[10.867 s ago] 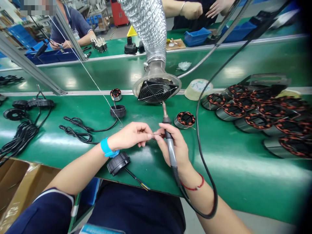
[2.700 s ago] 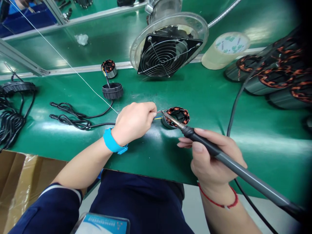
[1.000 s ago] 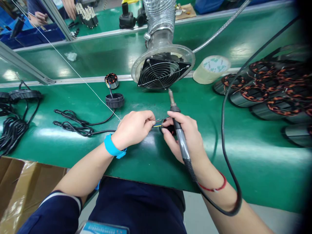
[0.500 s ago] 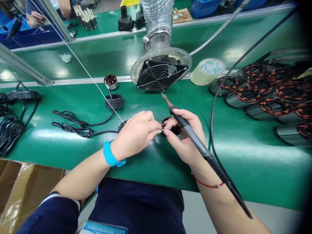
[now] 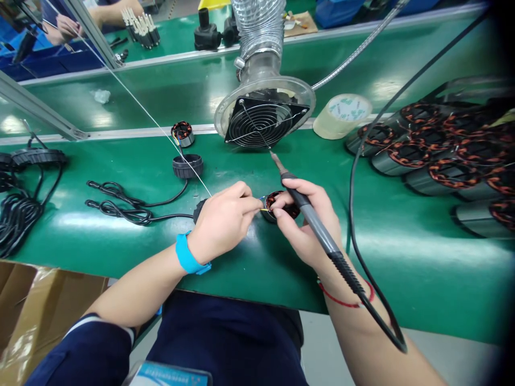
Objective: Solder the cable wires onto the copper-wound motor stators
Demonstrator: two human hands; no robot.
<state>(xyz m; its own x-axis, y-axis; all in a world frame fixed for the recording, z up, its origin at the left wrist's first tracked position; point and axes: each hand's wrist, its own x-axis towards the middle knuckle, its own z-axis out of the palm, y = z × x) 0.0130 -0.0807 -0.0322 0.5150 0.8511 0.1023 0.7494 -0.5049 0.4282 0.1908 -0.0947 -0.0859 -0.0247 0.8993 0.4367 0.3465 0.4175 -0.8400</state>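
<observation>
My left hand, wearing a blue wristband, is closed in a pinch on a thin yellow wire leading to a copper-wound motor stator on the green bench. A blue wire shows just above it. My right hand grips a soldering iron, its tip pointing up and away from the stator. The thumb and fingers of that hand are at the stator, partly covering it. A black cap with a cable is mostly hidden behind my left hand. A thin pale strand runs down to that hand.
A fume extractor hangs ahead, with a tape roll to its right. Several stators crowd the right side. Another stator and black cap stand left of centre. Coiled cables lie far left. Across the partition, a co-worker's hand shows.
My left fingertips have drawn slightly left, away from my right fingertips, exposing more of the yellow and blue wires. The soldering iron's tip shifted slightly right, and its cord now bends in a loop.
</observation>
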